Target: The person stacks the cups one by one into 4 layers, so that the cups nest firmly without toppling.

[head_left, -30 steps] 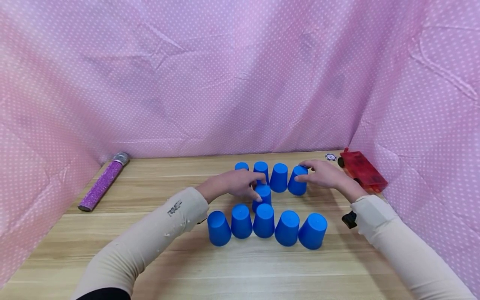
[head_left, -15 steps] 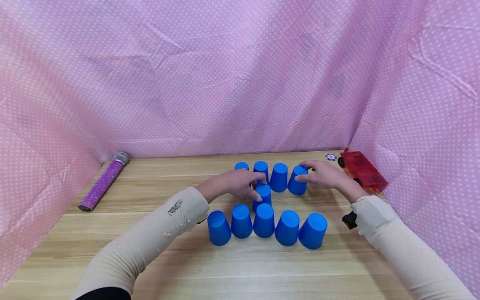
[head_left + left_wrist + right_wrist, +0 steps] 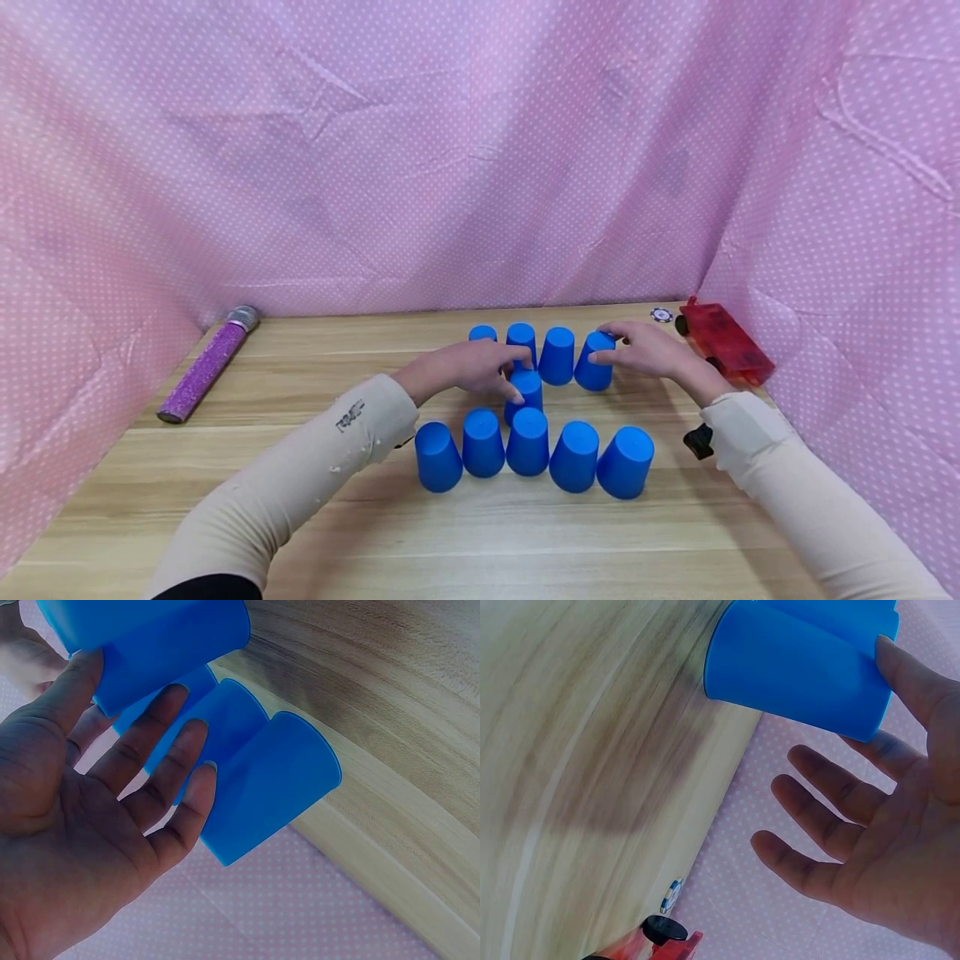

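Note:
Blue cups stand upside down on the wooden table in two rows, plus one between them. My left hand [image 3: 480,368] pinches that middle cup [image 3: 529,386] near its top, between thumb and index finger. In the left wrist view its other fingers spread out before the back cups [image 3: 277,780]. My right hand [image 3: 647,350] grips the rightmost cup of the back row [image 3: 592,371] by its upper end. The right wrist view has thumb and index finger on either side of this cup [image 3: 795,671], the remaining fingers held off it. Nearer me sits the front row, including a center cup [image 3: 528,446].
A purple glitter microphone [image 3: 206,367] lies at the left. At the right back are a red toy car [image 3: 726,340] and a small poker chip [image 3: 662,314]. Pink dotted cloth [image 3: 480,167] hangs behind the table [image 3: 480,533] and along both sides.

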